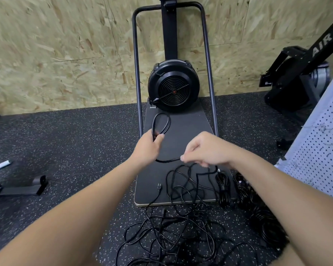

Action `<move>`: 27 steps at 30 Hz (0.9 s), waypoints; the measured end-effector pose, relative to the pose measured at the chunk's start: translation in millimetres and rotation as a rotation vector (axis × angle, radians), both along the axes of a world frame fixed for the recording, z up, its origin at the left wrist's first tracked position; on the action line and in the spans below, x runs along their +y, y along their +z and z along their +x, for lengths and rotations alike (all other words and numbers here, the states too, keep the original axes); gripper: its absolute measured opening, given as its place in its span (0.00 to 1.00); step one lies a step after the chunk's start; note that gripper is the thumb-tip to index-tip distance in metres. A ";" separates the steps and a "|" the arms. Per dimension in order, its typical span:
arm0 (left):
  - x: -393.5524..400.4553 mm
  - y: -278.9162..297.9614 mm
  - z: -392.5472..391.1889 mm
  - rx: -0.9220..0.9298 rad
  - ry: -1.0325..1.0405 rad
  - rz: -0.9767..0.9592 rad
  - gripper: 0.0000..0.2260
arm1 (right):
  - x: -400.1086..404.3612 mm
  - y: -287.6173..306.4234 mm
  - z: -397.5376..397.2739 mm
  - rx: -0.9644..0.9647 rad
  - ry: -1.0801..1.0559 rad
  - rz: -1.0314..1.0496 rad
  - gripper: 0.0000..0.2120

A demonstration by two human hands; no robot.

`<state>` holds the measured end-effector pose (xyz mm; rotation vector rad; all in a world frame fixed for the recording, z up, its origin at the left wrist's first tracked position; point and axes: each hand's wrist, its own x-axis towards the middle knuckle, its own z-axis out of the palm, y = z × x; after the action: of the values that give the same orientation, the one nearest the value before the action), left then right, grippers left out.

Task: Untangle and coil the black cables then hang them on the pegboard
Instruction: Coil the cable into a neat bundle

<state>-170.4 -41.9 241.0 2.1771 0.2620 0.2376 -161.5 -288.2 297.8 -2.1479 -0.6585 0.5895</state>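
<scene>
Tangled black cables (173,227) sprawl over the speckled floor (65,150) nearest the viewer, spilling onto the machine's black base plate (183,131). Fingers of the left hand (149,146) curl round a small cable loop (161,124) held above the plate. Right hand (208,150) pinches the same cable's strand at its fingertips. Two coiled bundles (224,189) lie right of the tangle, near the white pegboard (319,141). Behind stands a fan wheel (173,87).
</scene>
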 end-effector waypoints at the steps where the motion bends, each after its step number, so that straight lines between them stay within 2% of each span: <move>1: 1.4 2.6 -2.4 0.020 -0.020 -0.066 0.17 | -1.5 0.3 3.0 0.013 -0.045 0.045 0.13; 4: -9.2 9.5 -13.6 0.169 -0.153 -0.255 0.31 | 3.4 -5.7 5.8 0.014 -0.185 0.159 0.12; 5: -18.6 11.3 -18.8 0.218 -0.216 -0.290 0.32 | 7.4 -8.5 5.6 0.011 -0.240 0.186 0.11; 7: -35.2 8.6 -27.7 0.252 -0.370 -0.310 0.29 | 13.2 -10.0 6.6 0.043 -0.366 0.286 0.08; 9: -45.0 -1.6 -30.2 0.226 -0.482 -0.258 0.17 | 17.2 -5.0 6.4 0.210 -0.434 0.486 0.06; 11: -48.7 -11.3 -28.7 0.205 -0.458 -0.238 0.12 | 18.6 -0.8 4.7 0.437 -0.410 0.719 0.10; 12: -48.5 -13.6 -26.8 0.201 -0.407 -0.247 0.11 | 18.2 -0.7 3.9 0.471 -0.379 0.776 0.13; 13: -48.6 -13.5 -25.3 0.195 -0.354 -0.277 0.11 | 17.7 -1.3 3.0 0.436 -0.356 0.757 0.15; 15: -47.9 -11.4 -24.2 0.200 -0.278 -0.363 0.12 | 15.8 -5.7 1.6 0.173 -0.374 0.508 0.18; 17: -48.1 -7.8 -25.8 0.203 -0.243 -0.483 0.11 | 11.8 -12.0 3.0 -0.100 -0.433 0.238 0.16; 18: -48.3 -7.0 -25.9 0.194 -0.241 -0.524 0.11 | 9.5 -15.8 5.6 -0.172 -0.443 0.165 0.13; 20: -47.3 -7.5 -22.8 0.161 -0.221 -0.552 0.10 | 4.0 -23.3 12.2 -0.197 -0.422 0.078 0.07; 22: -44.0 -7.0 -19.2 0.127 -0.187 -0.525 0.10 | -0.3 -27.7 17.1 -0.182 -0.379 0.031 0.14; 24: -40.0 -4.2 -17.9 0.109 -0.161 -0.497 0.11 | -4.9 -28.1 18.7 -0.207 -0.369 -0.013 0.16; 26: -36.3 -2.1 -18.2 0.090 -0.172 -0.410 0.14 | -5.0 -23.0 17.5 -0.207 -0.357 0.012 0.14; 27: -35.2 -1.8 -18.8 0.073 -0.200 -0.361 0.15 | -2.6 -19.3 15.6 -0.162 -0.346 0.097 0.12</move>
<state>-189.2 -77.1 239.2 1.8395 0.1156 -0.0038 -145.9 -290.8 278.4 -2.1663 -0.3771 0.1958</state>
